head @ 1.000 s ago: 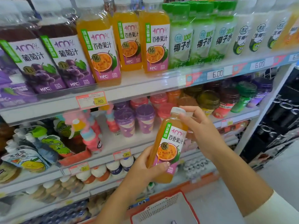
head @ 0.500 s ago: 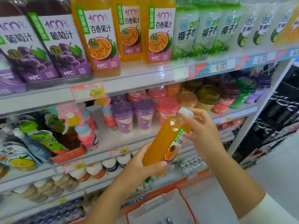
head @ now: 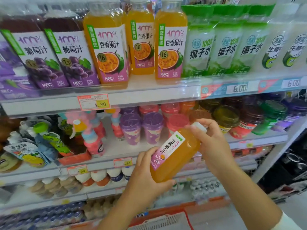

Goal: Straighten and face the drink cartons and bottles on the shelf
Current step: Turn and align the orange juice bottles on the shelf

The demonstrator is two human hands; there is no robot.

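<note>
Label-forward a second ago, the passion-fruit bottle (head: pixel 176 158) now tilts label-sideways, left hand (head: pixel 146 178) wrapping its base, right hand (head: pixel 214 146) gripping its neck, not yet back on the shelf (head: pixel 149 95).

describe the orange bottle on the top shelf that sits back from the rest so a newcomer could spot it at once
Look at the top shelf, between the purple grape juice bottles and the green-capped coconut water bottles, where three orange bottles stand. It is the middle orange bottle. Unlike its two neighbours, it stands further back from the shelf edge and looks smaller.
</note>
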